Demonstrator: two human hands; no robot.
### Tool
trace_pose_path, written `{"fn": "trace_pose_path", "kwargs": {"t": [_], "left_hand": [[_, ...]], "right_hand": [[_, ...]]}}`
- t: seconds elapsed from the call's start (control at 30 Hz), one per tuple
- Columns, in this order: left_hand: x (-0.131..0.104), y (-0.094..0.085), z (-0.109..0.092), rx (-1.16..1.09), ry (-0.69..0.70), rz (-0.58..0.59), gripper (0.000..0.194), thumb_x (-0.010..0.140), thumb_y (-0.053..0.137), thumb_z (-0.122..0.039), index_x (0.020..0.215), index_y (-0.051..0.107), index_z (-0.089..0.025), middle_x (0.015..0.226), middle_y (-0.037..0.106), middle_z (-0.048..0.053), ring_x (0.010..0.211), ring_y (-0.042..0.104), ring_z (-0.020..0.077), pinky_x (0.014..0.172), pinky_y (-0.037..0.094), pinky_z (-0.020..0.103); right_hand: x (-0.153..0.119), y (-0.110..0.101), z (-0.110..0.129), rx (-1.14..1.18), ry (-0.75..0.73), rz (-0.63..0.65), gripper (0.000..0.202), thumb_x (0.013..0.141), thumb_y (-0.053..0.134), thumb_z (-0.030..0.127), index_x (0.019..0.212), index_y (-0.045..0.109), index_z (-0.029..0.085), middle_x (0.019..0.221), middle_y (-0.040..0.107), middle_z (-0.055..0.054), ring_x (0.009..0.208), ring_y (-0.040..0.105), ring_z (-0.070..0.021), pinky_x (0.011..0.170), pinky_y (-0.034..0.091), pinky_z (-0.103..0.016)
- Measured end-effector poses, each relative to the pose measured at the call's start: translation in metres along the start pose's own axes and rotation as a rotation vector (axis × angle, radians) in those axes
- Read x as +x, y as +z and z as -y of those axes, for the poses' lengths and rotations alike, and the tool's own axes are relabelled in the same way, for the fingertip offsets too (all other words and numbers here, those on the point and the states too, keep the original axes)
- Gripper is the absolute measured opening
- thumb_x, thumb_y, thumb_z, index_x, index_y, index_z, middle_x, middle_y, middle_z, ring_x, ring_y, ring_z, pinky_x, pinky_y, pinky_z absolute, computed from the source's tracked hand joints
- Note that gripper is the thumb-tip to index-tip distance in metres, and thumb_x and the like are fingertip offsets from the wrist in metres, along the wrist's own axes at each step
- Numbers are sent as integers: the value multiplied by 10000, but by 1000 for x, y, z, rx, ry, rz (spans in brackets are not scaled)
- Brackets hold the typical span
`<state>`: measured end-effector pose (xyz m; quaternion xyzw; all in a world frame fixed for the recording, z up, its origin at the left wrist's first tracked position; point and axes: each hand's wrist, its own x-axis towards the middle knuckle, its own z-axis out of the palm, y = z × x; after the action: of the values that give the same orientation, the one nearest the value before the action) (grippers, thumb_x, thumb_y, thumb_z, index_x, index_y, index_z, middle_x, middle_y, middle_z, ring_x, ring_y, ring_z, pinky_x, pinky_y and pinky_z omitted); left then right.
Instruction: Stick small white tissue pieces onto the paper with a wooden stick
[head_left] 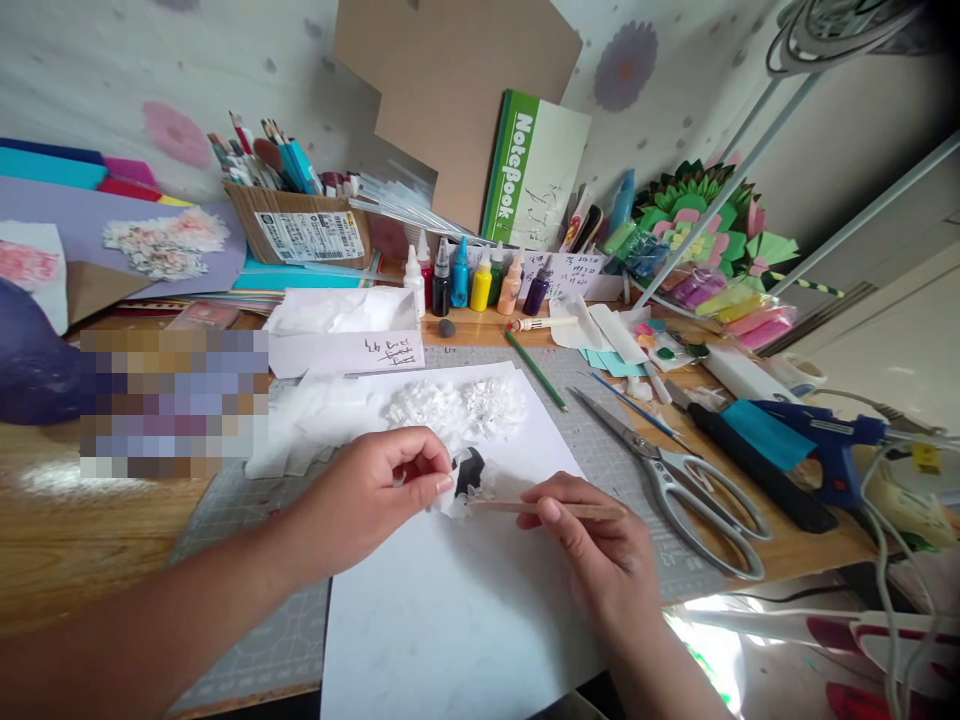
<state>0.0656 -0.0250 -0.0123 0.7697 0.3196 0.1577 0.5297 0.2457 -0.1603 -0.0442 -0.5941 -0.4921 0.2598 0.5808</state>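
Note:
My left hand (409,475) is closed in a pinch on a small piece of white tissue paper (446,482), at the edge of a black patch (469,472). In my right hand (589,530) is a flat wooden stick (499,507), its tip touching the white bits beside that patch. Both hands are over a white sheet of paper (450,610). Just beyond them, two ruffled white tissue clusters (495,405) sit on the sheet. Loose white tissue (315,415) lies to the left of these clusters.
Large scissors (667,480), a black-handled knife (772,480) and a blue glue gun (832,455) lie on the right. A green pencil (536,370) rests on the grey cutting mat (247,560). Several paint bottles (480,288) and a white box (345,350) stand behind.

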Motion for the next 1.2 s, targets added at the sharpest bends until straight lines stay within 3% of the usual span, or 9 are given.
{"fn": "trace_pose_path", "kwargs": {"t": [0.17, 0.33, 0.5, 0.67, 0.83, 0.97, 1.07, 1.2], "left_hand": [[-2, -1, -8, -179, 1, 184, 161, 791, 604, -338, 722, 568, -198, 645, 521, -41, 579, 439, 95, 528, 361, 199], [5, 5, 5, 27, 1, 64, 168, 816, 558, -337, 731, 583, -194, 673, 539, -25, 635, 462, 120, 573, 377, 225], [6, 2, 3, 57, 36, -33, 157, 826, 543, -311, 730, 571, -190, 672, 554, -21, 650, 488, 125, 593, 396, 224], [-2, -1, -11, -41, 177, 179, 135, 820, 568, -284, 723, 590, -192, 717, 590, -18, 712, 541, 125, 666, 429, 216], [5, 4, 2, 252, 62, -23, 133, 820, 536, -256, 709, 583, -199, 671, 562, -32, 631, 494, 117, 580, 379, 224], [10, 9, 12, 394, 89, -59, 129, 816, 528, -236, 698, 567, -200, 680, 563, -38, 646, 502, 123, 601, 375, 240], [9, 9, 11, 388, 84, -66, 128, 822, 524, -231, 702, 561, -202, 673, 559, -42, 641, 499, 120, 591, 367, 239], [4, 4, 3, 213, 134, -44, 115, 838, 525, -242, 737, 565, -201, 751, 574, -33, 713, 517, 118, 657, 402, 233]], "right_hand": [[2, 1, -4, -7, 4, -97, 170, 889, 594, 285, 794, 727, 238, 775, 706, -11, 710, 644, -155, 640, 472, -239], [6, 3, 3, -101, -53, 59, 129, 891, 593, 258, 929, 711, 224, 778, 705, -15, 729, 645, -153, 672, 472, -253], [6, 3, 6, -125, -82, 94, 140, 895, 579, 242, 851, 707, 207, 737, 686, -10, 691, 623, -144, 646, 450, -251], [7, 4, 5, -110, -92, 87, 160, 895, 574, 245, 831, 710, 191, 710, 675, -18, 661, 610, -149, 623, 449, -259], [7, 4, 4, -121, -82, 90, 165, 895, 577, 240, 805, 710, 199, 723, 682, -12, 672, 617, -148, 630, 445, -257], [4, 2, 2, -111, -82, 32, 179, 902, 575, 234, 780, 704, 213, 749, 684, -7, 711, 618, -143, 647, 443, -247], [1, 2, 1, -36, -114, -40, 157, 918, 556, 223, 864, 702, 246, 762, 678, 2, 745, 612, -143, 672, 447, -250], [-2, 3, -1, 82, -181, -20, 173, 920, 551, 210, 1015, 685, 264, 787, 677, -13, 749, 606, -156, 685, 453, -285]]}}
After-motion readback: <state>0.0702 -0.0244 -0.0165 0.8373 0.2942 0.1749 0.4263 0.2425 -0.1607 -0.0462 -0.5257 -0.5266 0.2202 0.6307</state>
